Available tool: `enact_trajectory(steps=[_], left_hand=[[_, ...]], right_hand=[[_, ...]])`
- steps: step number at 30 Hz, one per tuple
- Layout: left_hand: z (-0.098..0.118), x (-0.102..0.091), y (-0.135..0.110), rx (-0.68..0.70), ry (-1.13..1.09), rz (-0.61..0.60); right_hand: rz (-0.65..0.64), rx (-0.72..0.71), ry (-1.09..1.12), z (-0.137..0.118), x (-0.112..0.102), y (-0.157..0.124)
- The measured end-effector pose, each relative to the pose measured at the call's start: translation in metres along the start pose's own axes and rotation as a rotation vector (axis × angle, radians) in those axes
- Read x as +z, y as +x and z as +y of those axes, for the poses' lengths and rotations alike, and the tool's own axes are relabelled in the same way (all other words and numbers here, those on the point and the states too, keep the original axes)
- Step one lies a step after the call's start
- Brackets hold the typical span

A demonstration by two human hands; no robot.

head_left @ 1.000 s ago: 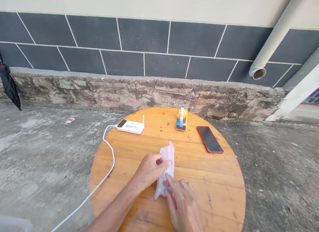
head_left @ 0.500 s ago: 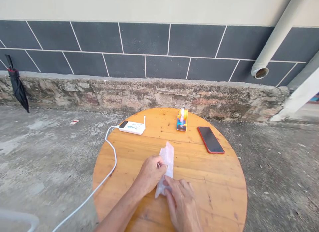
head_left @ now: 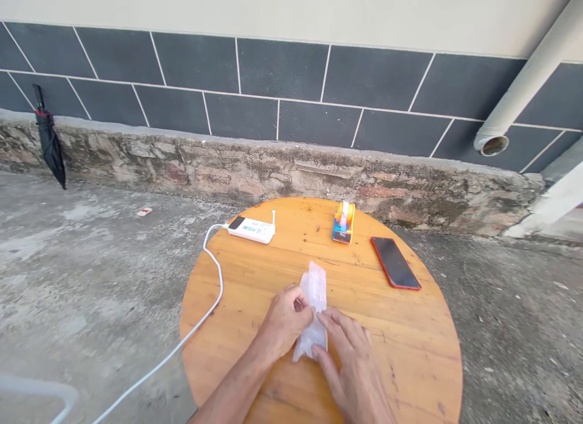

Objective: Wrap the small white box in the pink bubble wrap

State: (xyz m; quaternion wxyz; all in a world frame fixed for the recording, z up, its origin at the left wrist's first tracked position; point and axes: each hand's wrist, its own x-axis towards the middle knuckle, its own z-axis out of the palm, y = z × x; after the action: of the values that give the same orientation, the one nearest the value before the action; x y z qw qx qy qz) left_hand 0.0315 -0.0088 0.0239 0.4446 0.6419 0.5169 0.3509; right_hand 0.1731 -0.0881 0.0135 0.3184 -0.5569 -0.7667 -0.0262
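A long, narrow strip of translucent whitish bubble wrap [head_left: 315,293], folded and crinkled, lies on the round wooden table [head_left: 246,266]. From the left side, my left hand [head_left: 288,321] is closed in a pinch on its edge near the middle. My right hand [head_left: 353,357] rests along the strip's right edge, thumb and index finger apart, fingertips touching the plastic. Whether anything is wrapped inside cannot be made out.
A white device [head_left: 252,229] with a white cable [head_left: 214,260] sits at the table's back left. A tape dispenser [head_left: 343,223] and a red-edged phone [head_left: 396,263] lie at the back right. A black umbrella [head_left: 50,141] leans on the wall.
My right hand's fingertips have moved up and out to the strip's right edge, uncovering more of its lower part. My left hand keeps its pinch. The view has tilted and shifted slightly.
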Motion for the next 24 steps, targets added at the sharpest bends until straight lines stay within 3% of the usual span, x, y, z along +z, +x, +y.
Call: enact_trajectory(steps=[7,14,17,21,24], left_hand=[[-0.009,0.002,0.001,-0.013,-0.109,-0.024],[-0.01,-0.008,-0.008,0.027,-0.077,0.025],[-0.008,-0.017,-0.028,0.159,0.038,0.061],[-0.006,-0.025,-0.057,0.43,0.152,-0.014],[-0.007,-0.026,-0.065,0.575,0.273,-0.093]], right_hand=[[-0.242,-0.054,0.106,0.01,-0.015,0.019],[-0.325,-0.063,0.116,0.011,-0.019,0.026],[-0.332,-0.062,0.13,0.009,-0.022,0.028],[-0.335,-0.041,0.148,0.007,-0.025,0.031],[-0.342,-0.042,0.152,0.006,-0.026,0.033]])
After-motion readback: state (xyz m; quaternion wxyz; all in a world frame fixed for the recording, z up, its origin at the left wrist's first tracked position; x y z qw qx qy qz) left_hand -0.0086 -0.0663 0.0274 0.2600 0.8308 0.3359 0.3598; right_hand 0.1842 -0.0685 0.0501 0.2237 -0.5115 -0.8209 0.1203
